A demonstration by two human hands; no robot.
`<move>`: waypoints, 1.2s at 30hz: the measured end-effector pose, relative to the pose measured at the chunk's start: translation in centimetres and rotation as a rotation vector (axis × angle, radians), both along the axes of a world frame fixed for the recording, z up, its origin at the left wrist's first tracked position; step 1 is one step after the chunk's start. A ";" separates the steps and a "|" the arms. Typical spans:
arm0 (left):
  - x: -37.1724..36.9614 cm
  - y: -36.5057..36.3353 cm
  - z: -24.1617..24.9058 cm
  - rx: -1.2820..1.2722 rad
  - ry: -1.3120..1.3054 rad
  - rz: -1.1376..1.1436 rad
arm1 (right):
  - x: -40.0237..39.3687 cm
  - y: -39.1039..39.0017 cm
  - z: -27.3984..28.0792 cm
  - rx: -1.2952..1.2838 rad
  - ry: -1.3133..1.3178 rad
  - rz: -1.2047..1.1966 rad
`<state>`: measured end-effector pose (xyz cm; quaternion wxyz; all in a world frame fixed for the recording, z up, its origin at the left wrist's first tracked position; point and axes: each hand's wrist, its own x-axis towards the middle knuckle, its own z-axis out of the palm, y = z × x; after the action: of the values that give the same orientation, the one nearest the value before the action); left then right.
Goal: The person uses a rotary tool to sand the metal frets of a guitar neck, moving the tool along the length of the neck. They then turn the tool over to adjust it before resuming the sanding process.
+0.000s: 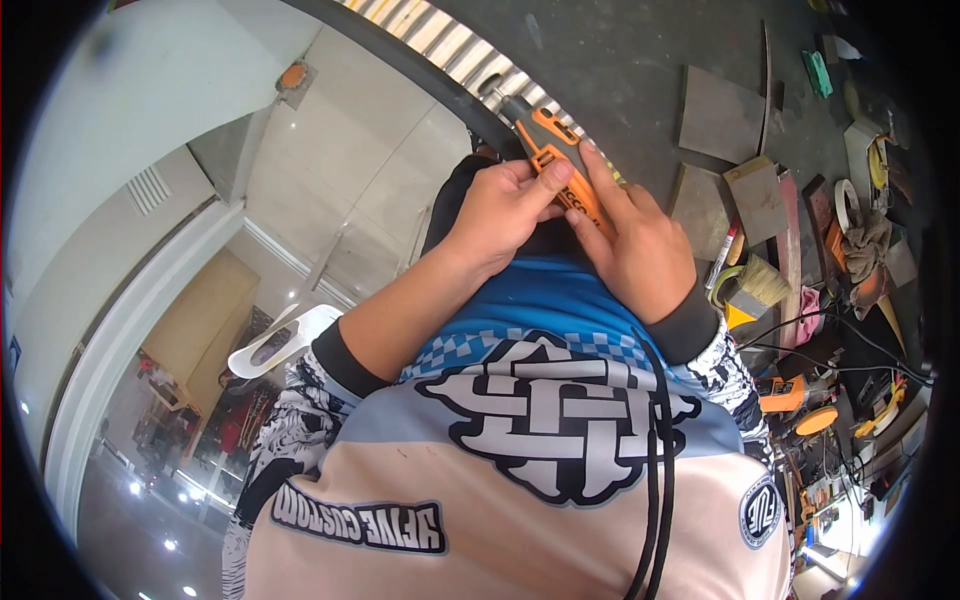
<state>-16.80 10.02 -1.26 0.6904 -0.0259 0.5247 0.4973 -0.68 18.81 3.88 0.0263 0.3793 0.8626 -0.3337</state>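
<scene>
An orange and dark grey rotary tool (548, 135) lies across both hands in front of the waist. Its nose points to the upper left and carries a small round disc (490, 86). My left hand (507, 208) grips the tool's side, thumb pressed onto the orange casing. My right hand (640, 235) closes around the rear part from the other side, with its fingers along the body. The palm sides and the tool's tail end are partly hidden.
A ridged metal strip (465, 45) runs behind the tool. On the right are flat plates (725, 115), a paintbrush (757, 288), a tape roll (847, 203), a rag (868, 243) and black cables (850, 368). A white object (285, 342) shows beside the left elbow.
</scene>
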 end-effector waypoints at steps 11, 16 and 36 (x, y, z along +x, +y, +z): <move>-0.1 0.5 0.2 -0.022 0.009 -0.019 | -0.1 0.3 0.2 -0.017 -0.029 -0.011; -0.1 0.6 0.3 -0.027 0.012 -0.023 | 0.0 0.3 0.1 -0.024 -0.021 -0.023; -0.1 1.6 0.9 -0.050 0.041 -0.039 | 0.2 1.0 -0.1 -0.062 -0.015 -0.027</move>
<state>-16.95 11.61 -0.35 0.6882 -0.0228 0.5512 0.4711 -0.43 19.82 3.74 0.0398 0.3922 0.8465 -0.3579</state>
